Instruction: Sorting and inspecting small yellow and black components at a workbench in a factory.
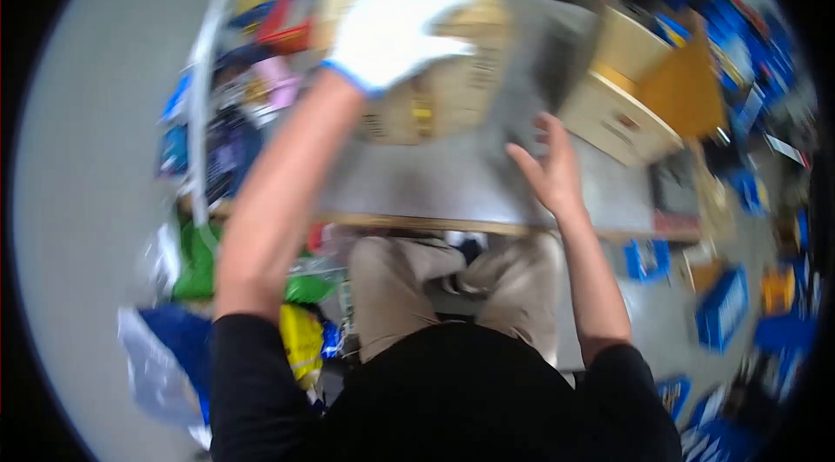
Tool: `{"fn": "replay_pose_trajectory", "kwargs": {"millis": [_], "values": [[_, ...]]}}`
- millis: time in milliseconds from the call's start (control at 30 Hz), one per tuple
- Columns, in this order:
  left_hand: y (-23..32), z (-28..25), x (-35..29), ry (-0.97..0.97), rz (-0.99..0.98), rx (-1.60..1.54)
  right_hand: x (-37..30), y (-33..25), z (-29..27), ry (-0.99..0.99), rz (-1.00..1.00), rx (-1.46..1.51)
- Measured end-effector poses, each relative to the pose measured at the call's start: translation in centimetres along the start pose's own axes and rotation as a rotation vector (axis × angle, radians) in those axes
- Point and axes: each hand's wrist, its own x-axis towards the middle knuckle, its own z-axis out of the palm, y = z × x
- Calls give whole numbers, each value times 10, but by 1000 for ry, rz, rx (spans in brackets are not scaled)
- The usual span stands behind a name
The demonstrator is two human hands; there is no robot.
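Observation:
My left hand [393,34], in a white glove with a blue cuff, has its fingers spread over a brown cardboard box [477,83] at the far side of the grey table [417,192]. Blur hides whether the glove presses on the box or hovers above it. A yellow strip [423,114] shows on the box's near part, beside dark print. Bare and empty, my right hand [554,173] hangs over the table with thumb and fingers apart. Just right of it stands an open cardboard carton [622,121] with a raised flap [690,90].
Mixed packages, including a red one [285,20] and a pink item [277,82], crowd the left side behind a pale upright bar [202,105]. Bagged goods [165,358] lie lower left. Blue bins [722,310] stand on the floor at right. The table's near edge [435,222] runs before my knees.

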Motion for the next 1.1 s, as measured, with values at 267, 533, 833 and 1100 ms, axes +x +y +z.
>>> {"fn": "replay_pose_trajectory", "kwargs": {"millis": [267,533,833,1100], "values": [[-3,11,21,-99,-196,-47,23,-24,156,280,-122,37],[21,-2,16,-210,-282,39,50,-62,100,438,-556,-4],[9,24,22,-169,-402,89,165,-87,45,318,-1019,-585],[2,38,10,-70,-381,66,177,-98,43,177,-793,-492]]}}
